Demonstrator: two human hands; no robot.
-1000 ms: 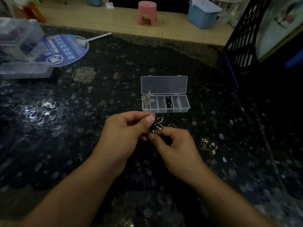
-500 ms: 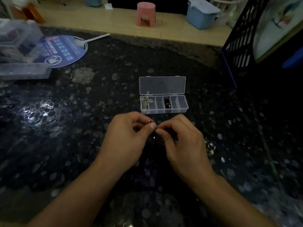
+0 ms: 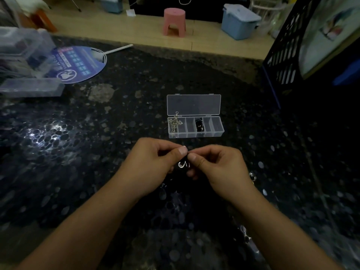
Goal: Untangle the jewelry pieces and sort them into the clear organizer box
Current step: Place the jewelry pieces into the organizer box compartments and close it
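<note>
The clear organizer box [image 3: 212,133] lies open on the dark speckled table, lid flat behind it. A silver cross pendant [image 3: 175,123] leans out of its leftmost compartment, and a dark piece [image 3: 199,126] sits in a middle one. Just in front of the box, my left hand [image 3: 153,164] and my right hand [image 3: 220,168] meet fingertip to fingertip, both pinching a small tangle of jewelry. Silver loops [image 3: 183,164] of that tangle hang below the fingers. More small pieces [image 3: 252,175] lie on the table right of my right hand, partly hidden by it.
A blue round paper fan [image 3: 78,64] and clear plastic containers [image 3: 29,88] lie at the far left. A black lattice crate [image 3: 286,53] stands at the right edge. Beyond the table are a pink stool [image 3: 174,21] and a blue bin [image 3: 240,21] on the floor.
My right hand has risen from below the left to meet it side by side, covering the loose pieces in front of the box. Both hands keep pinching the tangle.
</note>
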